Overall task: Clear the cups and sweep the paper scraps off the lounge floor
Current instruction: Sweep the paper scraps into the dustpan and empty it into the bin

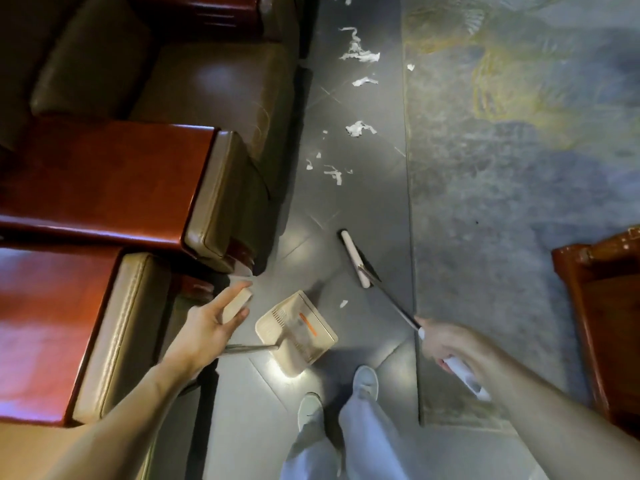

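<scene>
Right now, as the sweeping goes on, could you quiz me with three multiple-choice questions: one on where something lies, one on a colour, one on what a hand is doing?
1. Where do most paper scraps lie?
A) on the bare floor beyond the broom head
B) in a bin
C) on a tabletop

2. What colour is the dustpan?
A) blue
B) beige
C) black

3. What is the right hand doing?
A) hanging idle
B) lifting a cup
C) gripping the broom handle

Answers:
1 A, white scraps dot the grey floor past the broom head.
2 B, the pan is pale beige with an orange mark.
3 C, its fingers curl round the handle.
</scene>
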A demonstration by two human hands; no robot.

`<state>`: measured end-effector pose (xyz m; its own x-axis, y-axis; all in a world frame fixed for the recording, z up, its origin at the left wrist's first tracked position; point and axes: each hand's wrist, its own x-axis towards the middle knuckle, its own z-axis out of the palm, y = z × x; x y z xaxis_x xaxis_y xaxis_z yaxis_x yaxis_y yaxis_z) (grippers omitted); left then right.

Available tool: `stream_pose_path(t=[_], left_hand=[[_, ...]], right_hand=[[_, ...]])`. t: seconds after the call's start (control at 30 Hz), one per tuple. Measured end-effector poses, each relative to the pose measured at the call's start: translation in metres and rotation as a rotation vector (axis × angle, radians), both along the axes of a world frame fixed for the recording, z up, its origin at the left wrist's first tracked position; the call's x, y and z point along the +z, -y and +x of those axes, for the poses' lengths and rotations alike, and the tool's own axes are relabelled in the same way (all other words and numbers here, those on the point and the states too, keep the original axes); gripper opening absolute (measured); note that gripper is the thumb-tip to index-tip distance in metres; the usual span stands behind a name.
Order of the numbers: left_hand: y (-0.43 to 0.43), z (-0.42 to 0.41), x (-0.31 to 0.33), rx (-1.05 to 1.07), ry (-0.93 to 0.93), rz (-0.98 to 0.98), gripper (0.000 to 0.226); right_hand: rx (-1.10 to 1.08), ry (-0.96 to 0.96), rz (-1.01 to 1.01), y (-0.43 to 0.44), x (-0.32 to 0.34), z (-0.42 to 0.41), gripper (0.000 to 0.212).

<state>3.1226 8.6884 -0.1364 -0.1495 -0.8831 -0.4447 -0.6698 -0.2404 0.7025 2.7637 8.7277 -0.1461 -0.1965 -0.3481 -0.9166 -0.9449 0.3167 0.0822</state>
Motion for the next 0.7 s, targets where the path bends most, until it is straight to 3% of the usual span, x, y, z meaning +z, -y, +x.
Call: stream_pose_path(t=[0.27,0.4,0.6,0.7], left_hand=[[-0.011,-0.027,-0.017,0.010,-0.018,-0.057,0.048],[-0.012,-0.023,-0.018,-0.002,-0.009,-0.120,0.048],[-0.004,-0.025,-0.011,0.093,-0.071,-0.121,0.046],[0.016,-0.037,-0.009,0.106,-0.094,-0.136,0.046]], right_hand=[[-0.077,0.207,0.069,-0.062,0.046,0.062,0.072],[-0.283,0.270,0.041,-0.083,0.071,0.066,0.077],[-0.048,0.111,-0.033,-0.071,0.094,0.067,0.083],[-0.153,0.115,-0.140,-0.044,0.092,0.045,0.076]])
